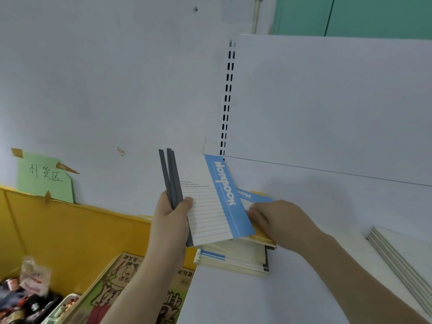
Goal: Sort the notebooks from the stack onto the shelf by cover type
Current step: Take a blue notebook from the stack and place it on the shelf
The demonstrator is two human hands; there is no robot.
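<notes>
Nearest, both forearms reach up from the bottom of the view onto the white shelf (304,288). The left hand (171,215) grips a small bunch of notebooks upright by their lower left corner, thumb clamped across the front cover; two or three dark grey spines (170,176) fan out at the top, and the front blue-banded notebook (210,202) faces the camera. Held like that, the bunch probably serves as a running collection of one cover type, kept off the shelf so the other hand can work.

Just right of it, the right hand (278,220) rests on top of the stack (233,258), fingers curled over another blue-banded notebook (251,197), seemingly pinching its near edge to lift it; the exact grip is partly hidden behind the held bunch. The stack sits at the shelf's left edge, against the back panel.

At the shelf's right edge lies a separate flat pile of grey-edged notebooks (397,251), well apart, likely an already sorted group.

Left of the shelf stand a yellow bin (70,230) and, above it, a green paper sign (44,176) taped to the wall.
</notes>
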